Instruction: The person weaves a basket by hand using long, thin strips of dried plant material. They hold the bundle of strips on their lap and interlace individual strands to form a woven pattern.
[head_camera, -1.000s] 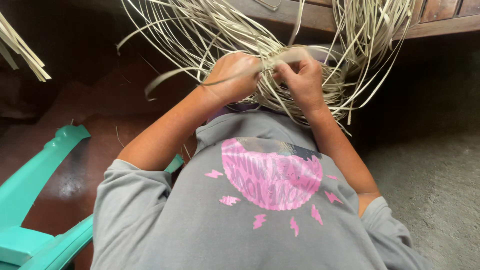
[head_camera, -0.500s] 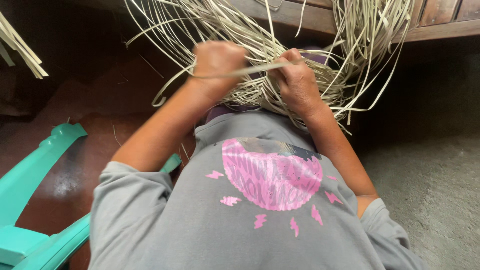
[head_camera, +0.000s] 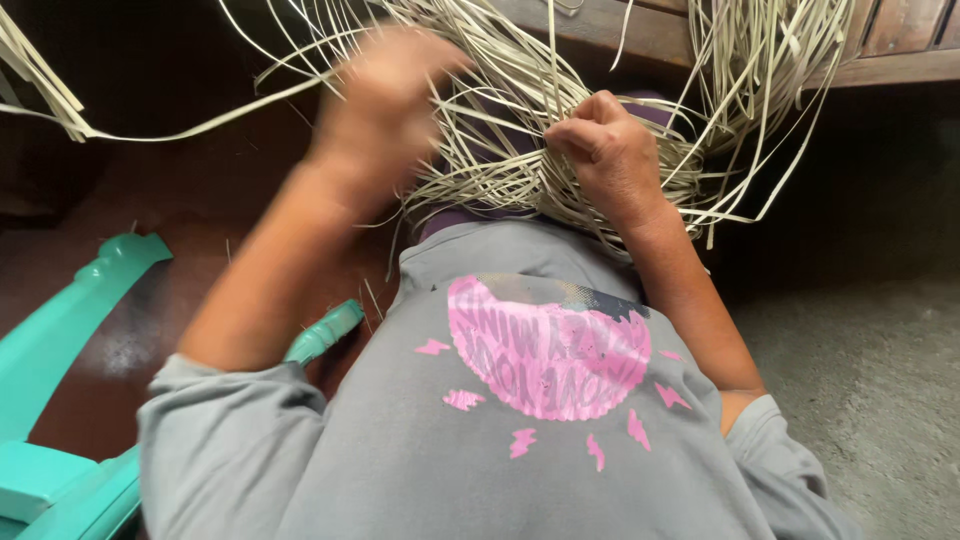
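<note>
A tangle of pale, flat reed strips (head_camera: 520, 150) rests in my lap, partly woven, with loose ends fanning up and out. My right hand (head_camera: 610, 155) presses into the woven mass, fingers closed on the strips at its middle. My left hand (head_camera: 385, 90) is raised and blurred with motion, closed on one long strip (head_camera: 190, 125) that stretches away to the left. I wear a grey shirt (head_camera: 520, 420) with a pink print.
A turquoise chair frame (head_camera: 70, 330) stands at the lower left on a dark reddish floor. A wooden ledge (head_camera: 890, 65) runs along the top right. Grey concrete floor (head_camera: 880, 370) lies to the right. More loose strips (head_camera: 35, 70) hang at the upper left.
My left hand has lifted away from the weave, up and to the left, drawing one long strip out sideways. My right hand has stayed on the woven mass.
</note>
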